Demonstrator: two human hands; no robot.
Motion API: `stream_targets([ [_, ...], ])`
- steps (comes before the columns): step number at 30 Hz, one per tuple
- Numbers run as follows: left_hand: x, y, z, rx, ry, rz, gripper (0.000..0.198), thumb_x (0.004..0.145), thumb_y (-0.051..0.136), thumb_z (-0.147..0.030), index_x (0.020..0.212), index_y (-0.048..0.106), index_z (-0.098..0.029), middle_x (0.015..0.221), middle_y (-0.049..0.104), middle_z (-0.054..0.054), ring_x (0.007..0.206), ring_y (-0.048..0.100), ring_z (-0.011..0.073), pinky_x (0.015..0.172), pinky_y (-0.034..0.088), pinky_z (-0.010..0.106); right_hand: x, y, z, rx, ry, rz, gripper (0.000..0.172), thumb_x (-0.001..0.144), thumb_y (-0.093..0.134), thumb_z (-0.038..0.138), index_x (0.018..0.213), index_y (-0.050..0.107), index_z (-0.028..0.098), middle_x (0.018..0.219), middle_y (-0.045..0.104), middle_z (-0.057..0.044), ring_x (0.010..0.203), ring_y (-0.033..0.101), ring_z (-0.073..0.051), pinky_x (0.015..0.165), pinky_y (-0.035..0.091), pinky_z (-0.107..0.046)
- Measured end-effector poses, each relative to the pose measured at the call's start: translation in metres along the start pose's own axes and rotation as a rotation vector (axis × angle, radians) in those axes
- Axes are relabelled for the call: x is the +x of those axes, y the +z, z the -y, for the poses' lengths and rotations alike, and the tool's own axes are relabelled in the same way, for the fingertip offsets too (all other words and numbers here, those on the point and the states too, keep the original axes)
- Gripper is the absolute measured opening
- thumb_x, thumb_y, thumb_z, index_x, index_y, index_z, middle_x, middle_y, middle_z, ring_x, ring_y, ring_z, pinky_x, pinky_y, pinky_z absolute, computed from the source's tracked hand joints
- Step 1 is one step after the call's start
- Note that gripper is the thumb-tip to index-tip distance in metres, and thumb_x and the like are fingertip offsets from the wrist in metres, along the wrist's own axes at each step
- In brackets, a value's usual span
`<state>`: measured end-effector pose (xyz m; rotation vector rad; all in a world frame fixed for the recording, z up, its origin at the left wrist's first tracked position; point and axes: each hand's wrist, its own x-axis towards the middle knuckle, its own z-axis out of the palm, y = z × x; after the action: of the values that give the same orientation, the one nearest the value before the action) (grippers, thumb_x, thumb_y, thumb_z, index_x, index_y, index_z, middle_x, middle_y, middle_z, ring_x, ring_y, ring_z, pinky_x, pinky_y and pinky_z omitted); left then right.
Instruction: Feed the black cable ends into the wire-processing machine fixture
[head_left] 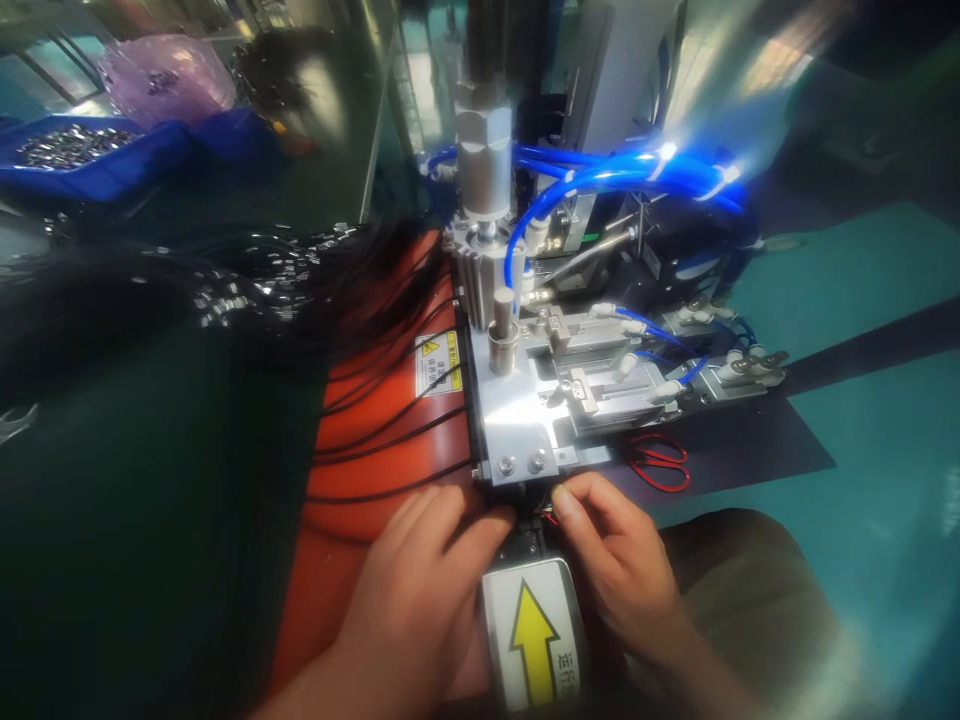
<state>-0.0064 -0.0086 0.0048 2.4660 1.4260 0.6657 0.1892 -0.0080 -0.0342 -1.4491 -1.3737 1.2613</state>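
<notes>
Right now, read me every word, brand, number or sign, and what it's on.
"运行" and a yellow arrow: white label; anything after is unreadable.
Yellow warning triangle: sticker on red surface; lettering too blurred to read.
Any marks on the machine: too small to read.

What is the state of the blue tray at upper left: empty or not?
Not empty: many small shiny pieces lie in the blue tray.

Head view — close above the hands (427,560) (619,555), facing forward-down.
</notes>
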Motion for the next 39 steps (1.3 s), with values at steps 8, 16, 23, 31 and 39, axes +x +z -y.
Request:
stream_targets([
  [8,-0.0002,-0.0001,0.0,0.001,-0.002,-0.006,0.032,0.089,0.045,-0.01,0.105,0.071,-0.019,0.088,0.063,0.009,0.083,0.06,0.0209,0.072,0.053,0.033,0.0015,-0.0011,0.0,0.013,-0.011,0.013,0.025,0.098,0.05,0.036,0.081,0.059,0.02,0.074,0.055,0.001,0.068,0.052,-0.013,0.063,0.043,-0.022],
  [16,-0.0012,-0.0001,0.0007,0.008,-0.002,0.012,0.032,0.089,0.045,-0.011,0.105,0.071,-0.019,0.088,0.062,0.01,0.083,0.06,0.0213,0.072,0.053,0.034,0.001,-0.001,-0.0022,0.019,-0.024,0.006,0.025,0.097,0.051,0.036,0.08,0.059,0.02,0.075,0.057,0.001,0.069,0.053,-0.014,0.063,0.043,-0.023],
  [23,-0.0007,0.0004,0.0013,0.005,0.0,0.009,0.033,0.089,0.045,-0.01,0.108,0.07,-0.02,0.089,0.063,0.009,0.084,0.06,0.0207,0.072,0.052,0.033,0.0011,-0.0013,-0.0027,0.014,-0.031,0.009,0.024,0.098,0.05,0.035,0.082,0.059,0.021,0.076,0.057,0.002,0.07,0.053,-0.013,0.066,0.042,-0.022],
  [31,-0.0002,0.0007,-0.0001,-0.012,0.009,0.01,0.032,0.089,0.045,-0.01,0.107,0.071,-0.018,0.09,0.062,0.01,0.085,0.06,0.0217,0.072,0.052,0.034,0.0019,0.0005,-0.0003,-0.043,-0.033,-0.012,0.025,0.099,0.049,0.036,0.082,0.059,0.021,0.075,0.057,0.001,0.07,0.053,-0.014,0.065,0.042,-0.023],
  [39,-0.0017,0.0012,0.0006,-0.012,0.016,0.019,0.032,0.09,0.045,-0.01,0.107,0.07,-0.018,0.089,0.062,0.011,0.085,0.059,0.0221,0.074,0.052,0.035,0.0009,0.0013,-0.0007,-0.059,-0.04,-0.025,0.025,0.098,0.049,0.037,0.081,0.058,0.02,0.073,0.056,0.001,0.068,0.052,-0.013,0.064,0.041,-0.023],
])
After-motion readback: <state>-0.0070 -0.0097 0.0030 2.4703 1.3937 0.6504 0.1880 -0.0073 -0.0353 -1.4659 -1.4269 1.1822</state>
